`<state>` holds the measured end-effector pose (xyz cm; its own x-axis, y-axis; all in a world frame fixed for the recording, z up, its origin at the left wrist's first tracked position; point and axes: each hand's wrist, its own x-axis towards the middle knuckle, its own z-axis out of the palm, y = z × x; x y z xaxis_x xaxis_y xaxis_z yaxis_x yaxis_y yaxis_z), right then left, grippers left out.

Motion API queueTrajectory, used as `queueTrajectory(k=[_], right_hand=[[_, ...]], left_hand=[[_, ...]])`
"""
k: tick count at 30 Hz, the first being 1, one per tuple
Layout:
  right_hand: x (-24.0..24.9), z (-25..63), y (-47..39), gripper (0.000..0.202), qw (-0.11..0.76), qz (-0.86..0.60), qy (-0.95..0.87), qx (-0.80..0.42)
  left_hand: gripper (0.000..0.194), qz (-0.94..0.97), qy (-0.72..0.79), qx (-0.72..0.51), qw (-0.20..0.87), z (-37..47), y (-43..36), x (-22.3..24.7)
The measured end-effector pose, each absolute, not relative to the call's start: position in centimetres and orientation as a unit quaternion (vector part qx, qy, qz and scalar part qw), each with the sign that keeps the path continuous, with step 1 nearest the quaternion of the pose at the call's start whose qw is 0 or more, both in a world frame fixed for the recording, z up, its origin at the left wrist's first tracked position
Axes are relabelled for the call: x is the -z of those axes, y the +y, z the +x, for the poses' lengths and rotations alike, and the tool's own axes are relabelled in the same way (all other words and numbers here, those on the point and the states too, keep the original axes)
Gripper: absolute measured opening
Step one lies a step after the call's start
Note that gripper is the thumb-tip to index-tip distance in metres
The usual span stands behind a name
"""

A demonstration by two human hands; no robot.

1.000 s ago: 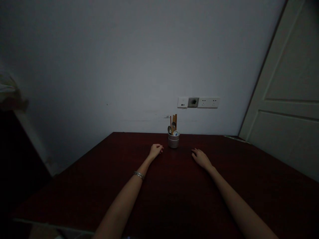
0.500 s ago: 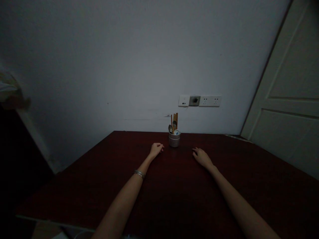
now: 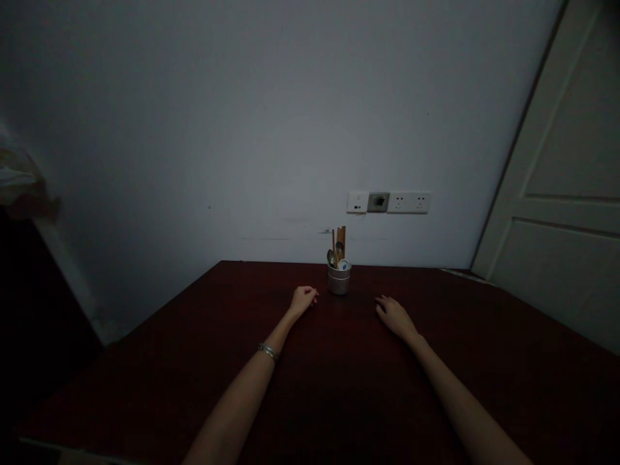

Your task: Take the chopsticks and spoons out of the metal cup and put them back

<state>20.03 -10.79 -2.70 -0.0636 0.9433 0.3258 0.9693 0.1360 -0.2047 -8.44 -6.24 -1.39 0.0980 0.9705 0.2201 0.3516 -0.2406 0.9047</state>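
Observation:
On the dark red table a light grey cutlery holder [image 3: 338, 282] stands upright near the wall. Wooden chopsticks [image 3: 343, 237], metal spoons [image 3: 331, 258] and a white piece with a blue mark [image 3: 344, 265] stick out of its top. My left hand [image 3: 303, 299] rests on its side to the left of the holder, apart from it. Its fingers are loosely curled, slightly apart, and hold nothing. To the right of the holder my right hand [image 3: 393, 315] lies palm down on the tabletop, fingers stretched out and empty. A silver bracelet [image 3: 268, 351] circles my left wrist.
The table [image 3: 329, 394] reaches back to a pale wall [image 3: 271, 129]. Sockets and switches [image 3: 388, 202] sit on that wall above the table. A panelled door [image 3: 571, 161] is at the right. Something dark with a yellowish bundle [image 3: 19, 174] stands at the left edge.
The view has tilted up slightly, so the table, holder and hands appear a little lower. Both hands keep their places beside the holder.

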Motion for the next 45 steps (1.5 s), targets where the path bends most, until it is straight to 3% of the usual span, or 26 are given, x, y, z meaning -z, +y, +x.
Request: queueTrajectory(k=[7, 16, 21, 35, 45], right_hand=[[2.5, 19.8, -11.1, 0.043, 0.186, -0.652, -0.733, 0.048], [2.9, 20.0, -10.8, 0.042, 0.194, -0.655, -0.729, 0.056], [2.7, 19.9, -10.9, 0.043, 0.191, -0.66, -0.724, 0.059], [2.5, 20.0, -10.8, 0.042, 0.21, -0.674, -0.708, 0.034], [2.4, 19.8, -10.9, 0.04, 0.221, -0.677, -0.702, 0.022]], left_hand=[[0.024, 0.584, 0.505, -0.521, 0.366, -8.4, -5.9, 1.2], [0.079, 0.559, 0.483, -0.578, 0.347, -6.0, -4.2, -0.3], [0.096, 0.583, 0.452, -0.566, 0.368, -3.9, -3.3, -0.8], [0.096, 0.594, 0.393, -0.579, 0.396, -1.2, 0.0, 0.2], [0.081, 0.63, 0.342, -0.588, 0.374, -0.6, -0.8, -0.1]])
